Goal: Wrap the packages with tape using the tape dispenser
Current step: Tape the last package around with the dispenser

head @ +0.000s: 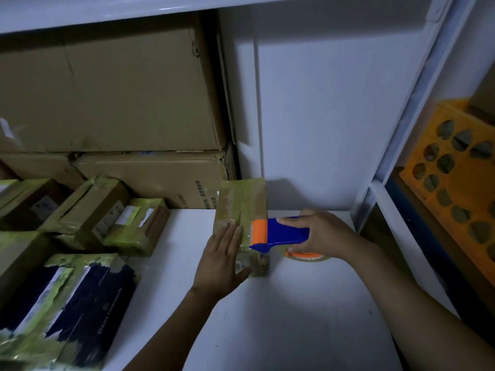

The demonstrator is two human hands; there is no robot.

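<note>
Left hand (223, 259) grip apart, fingers flat on broad face of small oblong brown cardboard package (241, 202); right hand (325, 231) grip clamped on blue plastic tape dispenser with orange roller (281, 232), roller at package's right edge. Risk: only a flat press steadies it, so a dispenser pull may skid or twist package, creasing tape. Package sits mid white worktop (281, 317), glossy yellow-green tape already banding it, wrinkled
</note>
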